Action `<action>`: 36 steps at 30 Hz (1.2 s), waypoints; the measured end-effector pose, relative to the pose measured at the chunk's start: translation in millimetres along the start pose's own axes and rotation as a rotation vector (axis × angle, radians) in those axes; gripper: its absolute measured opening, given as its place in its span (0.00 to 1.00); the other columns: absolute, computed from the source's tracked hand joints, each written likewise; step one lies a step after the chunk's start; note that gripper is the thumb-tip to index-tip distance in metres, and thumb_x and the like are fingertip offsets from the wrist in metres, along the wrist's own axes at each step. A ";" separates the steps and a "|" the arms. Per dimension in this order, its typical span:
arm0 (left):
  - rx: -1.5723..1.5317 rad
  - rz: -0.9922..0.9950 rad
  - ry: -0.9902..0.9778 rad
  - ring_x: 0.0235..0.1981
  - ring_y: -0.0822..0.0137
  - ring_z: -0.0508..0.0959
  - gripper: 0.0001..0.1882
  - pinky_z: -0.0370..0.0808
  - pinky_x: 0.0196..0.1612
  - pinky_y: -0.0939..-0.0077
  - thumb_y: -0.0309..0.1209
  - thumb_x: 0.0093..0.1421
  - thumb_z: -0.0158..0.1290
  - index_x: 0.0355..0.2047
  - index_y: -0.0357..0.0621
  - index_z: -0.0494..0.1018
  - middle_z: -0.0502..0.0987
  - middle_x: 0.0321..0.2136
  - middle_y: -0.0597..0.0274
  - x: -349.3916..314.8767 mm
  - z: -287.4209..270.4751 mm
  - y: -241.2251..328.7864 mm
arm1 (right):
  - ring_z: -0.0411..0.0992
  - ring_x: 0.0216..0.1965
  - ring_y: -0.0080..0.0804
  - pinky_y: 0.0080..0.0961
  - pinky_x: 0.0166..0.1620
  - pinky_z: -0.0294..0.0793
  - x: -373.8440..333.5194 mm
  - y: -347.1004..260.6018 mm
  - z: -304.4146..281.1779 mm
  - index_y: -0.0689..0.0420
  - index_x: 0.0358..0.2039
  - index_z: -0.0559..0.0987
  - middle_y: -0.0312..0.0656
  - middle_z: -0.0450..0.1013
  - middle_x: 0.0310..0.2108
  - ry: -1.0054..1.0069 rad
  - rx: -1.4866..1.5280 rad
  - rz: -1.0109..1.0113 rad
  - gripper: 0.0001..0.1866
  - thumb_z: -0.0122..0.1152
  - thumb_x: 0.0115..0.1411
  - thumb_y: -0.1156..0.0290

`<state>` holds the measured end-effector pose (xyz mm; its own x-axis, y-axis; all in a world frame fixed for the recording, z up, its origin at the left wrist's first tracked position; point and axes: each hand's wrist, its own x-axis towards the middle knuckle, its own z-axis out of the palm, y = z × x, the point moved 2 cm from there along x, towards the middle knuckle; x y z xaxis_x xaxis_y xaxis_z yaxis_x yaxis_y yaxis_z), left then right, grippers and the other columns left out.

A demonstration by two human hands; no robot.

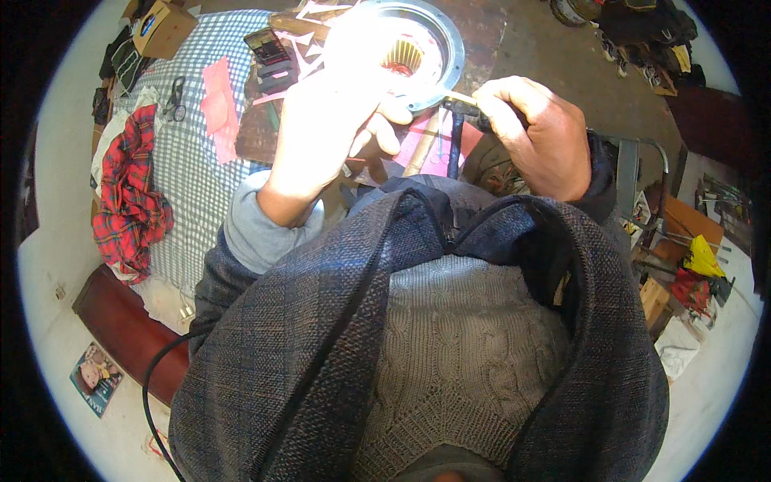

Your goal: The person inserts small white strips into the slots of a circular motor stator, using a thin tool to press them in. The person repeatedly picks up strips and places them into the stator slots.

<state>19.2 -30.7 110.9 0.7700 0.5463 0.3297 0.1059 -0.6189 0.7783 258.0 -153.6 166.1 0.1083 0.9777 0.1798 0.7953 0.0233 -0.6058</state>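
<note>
Far out on your left, a printed magazine (pixel 95 377) lies on the pale floor beside a dark red wooden bed frame (pixel 120 325). On the bed, a red plaid cloth (pixel 127 197) is bunched against the blue-and-white checked bedcover (pixel 189 173), with a pair of scissors (pixel 174 100) and a sheet of pink paper (pixel 218 106) lying on the checks further up, and a cardboard box (pixel 163 26) at the top corner. Moving in, a dark box-like object (pixel 271 56) sits on the brown bench (pixel 259 132) among scraps of pink paper. Your left hand (pixel 325 132) is raised in front of you, its fingers curled around the near rim of the round metal housing (pixel 418 52), a grey flanged ring with ribbed yellowish windings and a bit of red showing inside; strong light washes out the hand and much of the ring, so you cannot tell exactly how the fingers grip. The housing is just beyond your chest, above the bench, between your two hands. Your right hand (pixel 538 132) is closed tightly around a thin tool (pixel 464 107) with a dark handle, whose pale tip points left and meets the lower edge of the housing's flange. Below, your dark woven jacket (pixel 305 345) hangs open over a grey knitted sweater (pixel 466 353). To your far right, a metal frame (pixel 634 173), a yellow cloth (pixel 703 259) and mixed clutter lie on the floor.
</note>
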 end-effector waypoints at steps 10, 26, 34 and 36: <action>-0.368 -0.255 0.008 0.26 0.72 0.83 0.12 0.79 0.28 0.81 0.31 0.73 0.54 0.49 0.33 0.76 0.84 0.33 0.57 8.2 23.5 4.6 | 0.82 0.40 0.47 0.33 0.46 0.82 -3.7 33.6 18.3 0.61 0.47 0.84 0.51 0.83 0.41 -0.094 0.009 -0.249 0.12 0.64 0.67 0.70; -0.072 -0.648 0.008 0.33 0.68 0.83 0.10 0.78 0.36 0.75 0.31 0.68 0.60 0.43 0.37 0.82 0.84 0.32 0.57 -19.7 26.7 -30.3 | 0.81 0.48 0.50 0.39 0.54 0.81 107.1 72.1 174.9 0.56 0.55 0.83 0.53 0.81 0.51 -0.347 -0.152 -0.095 0.17 0.58 0.69 0.65; 0.360 -0.241 -0.096 0.48 0.50 0.79 0.09 0.74 0.53 0.57 0.30 0.60 0.62 0.39 0.41 0.82 0.82 0.40 0.52 -17.0 20.2 -42.6 | 0.81 0.48 0.49 0.39 0.54 0.81 148.9 72.3 210.7 0.56 0.55 0.83 0.52 0.81 0.51 -0.373 -0.217 -0.164 0.17 0.59 0.69 0.65; 0.242 -0.254 -0.081 0.49 0.48 0.78 0.12 0.72 0.55 0.54 0.32 0.60 0.61 0.43 0.41 0.83 0.82 0.44 0.51 -18.6 20.5 -45.8 | 0.81 0.48 0.49 0.39 0.54 0.81 153.0 71.5 213.9 0.56 0.55 0.83 0.52 0.81 0.51 -0.385 -0.224 -0.167 0.17 0.59 0.69 0.65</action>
<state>12.9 -24.0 58.1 0.7465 0.6591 0.0912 0.4385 -0.5905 0.6775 203.8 42.2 -15.5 -0.2274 0.9716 -0.0652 0.8967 0.1829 -0.4032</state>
